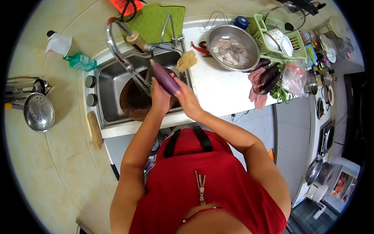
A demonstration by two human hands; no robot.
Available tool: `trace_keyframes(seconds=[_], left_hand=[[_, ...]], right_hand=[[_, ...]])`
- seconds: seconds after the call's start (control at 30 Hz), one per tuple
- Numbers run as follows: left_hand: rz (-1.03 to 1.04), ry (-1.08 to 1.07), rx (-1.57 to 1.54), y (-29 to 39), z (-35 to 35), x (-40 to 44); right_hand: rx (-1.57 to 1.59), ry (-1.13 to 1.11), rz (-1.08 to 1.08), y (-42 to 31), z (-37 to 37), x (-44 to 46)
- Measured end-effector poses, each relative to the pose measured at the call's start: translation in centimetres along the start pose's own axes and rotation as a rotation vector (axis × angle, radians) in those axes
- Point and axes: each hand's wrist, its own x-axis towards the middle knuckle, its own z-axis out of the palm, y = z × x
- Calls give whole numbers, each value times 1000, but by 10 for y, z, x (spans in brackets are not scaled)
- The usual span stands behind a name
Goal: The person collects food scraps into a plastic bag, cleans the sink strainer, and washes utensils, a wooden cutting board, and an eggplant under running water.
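Note:
Both of my hands hold a long purple eggplant (163,78) at a slant over the steel sink (111,111). My left hand (160,96) is closed around its left side, and my right hand (187,99) grips its lower right end. The stem end points up toward the faucet (117,48). Water runs from the spout just left of the eggplant, close to my left fingers. Below, a round brown wooden piece (134,107) lies in the sink, partly hidden by my hands.
A metal bowl of cut meat in water (233,48) stands right of the sink. Red chilies (200,48) and a yellow sponge (186,61) lie near it. Further right are more eggplants (269,78), a pink cloth (257,87) and a green dish rack (298,45). A green cutting board (156,23) leans behind.

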Motion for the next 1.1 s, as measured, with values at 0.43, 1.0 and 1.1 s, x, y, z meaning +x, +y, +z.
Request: trace_keyframes(seconds=[0.43, 1.0, 1.1], left_hand=[[-69, 481, 58, 56, -98, 33], [170, 169, 1434, 91, -120, 60], [252, 0, 1671, 105, -119, 57]], right_hand=[[-14, -47, 177, 25, 176, 125], [-212, 217, 95, 41, 175, 129], [-567, 219, -245, 36, 136, 126]])
